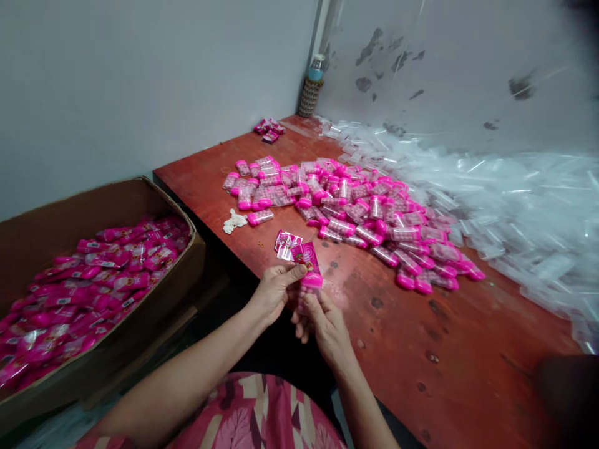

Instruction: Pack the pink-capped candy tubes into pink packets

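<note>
**Both hands pinching a pink packet at the table's near edge**

At the far left a cardboard box (154, 206) is sitting beside the table, filled with pink packets (88, 293). Moving right, the left hand (274, 290) is gripping a pink packet (309, 262) with thumb and fingers closed on its left side, holding it upright just above the near edge of the red table (468, 349). The right hand (325, 324) is pinching the same packet from below, its fingers closed on the lower end, so the packet is rising between and above the two hands. Just beyond the packet a second small wrapper (285, 243) is lying on the table, and a small white lump (234, 221) is lying to its left. Further right a heap of pink-capped tubes (365, 212) is spreading across the tabletop. At the far right a pile of clear plastic sleeves (515, 199) is lying against the wall.
</note>
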The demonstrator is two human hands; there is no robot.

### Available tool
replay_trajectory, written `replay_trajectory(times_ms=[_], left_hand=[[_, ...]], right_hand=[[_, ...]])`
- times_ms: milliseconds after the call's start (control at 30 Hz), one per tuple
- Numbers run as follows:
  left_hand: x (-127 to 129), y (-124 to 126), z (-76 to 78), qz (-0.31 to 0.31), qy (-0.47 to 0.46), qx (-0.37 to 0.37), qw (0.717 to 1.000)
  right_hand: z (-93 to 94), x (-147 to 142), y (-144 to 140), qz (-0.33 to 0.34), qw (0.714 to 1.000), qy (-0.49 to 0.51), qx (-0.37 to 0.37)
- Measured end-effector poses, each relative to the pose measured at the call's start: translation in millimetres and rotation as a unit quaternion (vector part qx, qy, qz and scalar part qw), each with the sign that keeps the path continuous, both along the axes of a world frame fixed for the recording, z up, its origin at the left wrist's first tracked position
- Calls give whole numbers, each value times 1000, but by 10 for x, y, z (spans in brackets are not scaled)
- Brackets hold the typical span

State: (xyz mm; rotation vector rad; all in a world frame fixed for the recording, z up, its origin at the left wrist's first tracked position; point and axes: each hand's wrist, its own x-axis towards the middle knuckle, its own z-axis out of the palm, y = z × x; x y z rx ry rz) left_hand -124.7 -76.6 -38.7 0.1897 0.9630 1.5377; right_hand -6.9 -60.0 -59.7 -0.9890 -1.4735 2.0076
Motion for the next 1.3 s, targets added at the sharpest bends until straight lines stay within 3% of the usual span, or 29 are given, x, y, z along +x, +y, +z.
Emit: replay_trajectory(times_ms=[233, 400, 567, 733, 833, 1000, 1133, 1233, 1300], left_hand=[[-72, -27, -4, -93, 95, 12, 991], [-149, -27, 5, -142, 122, 19, 982], [-136, -35, -33, -132, 156, 12, 979], [-17, -71, -51, -127, 100, 32, 986], [4, -87, -59, -147, 60, 35, 987], [-55, -94, -102, -36, 55, -6, 998], [27, -148, -124, -66, 45, 6, 997], [12, -258, -42, -51, 40, 17, 998], [-141, -374, 77, 26, 57, 21, 998]], right_hand=[[5, 11, 22, -14, 996, -45, 78], [-1, 52, 53, 47, 999, 2, -3], [10, 32, 44, -22, 995, -60, 81], [-49, 34, 41, 7, 999, 22, -45], [-85, 60, 35, -15, 998, 39, -52], [-52, 100, 2, -56, 991, 94, -74], [-33, 27, 12, -96, 986, 112, -82], [-3, -80, 29, -95, 985, 113, -92], [30, -120, 47, -80, 986, 109, -93]])
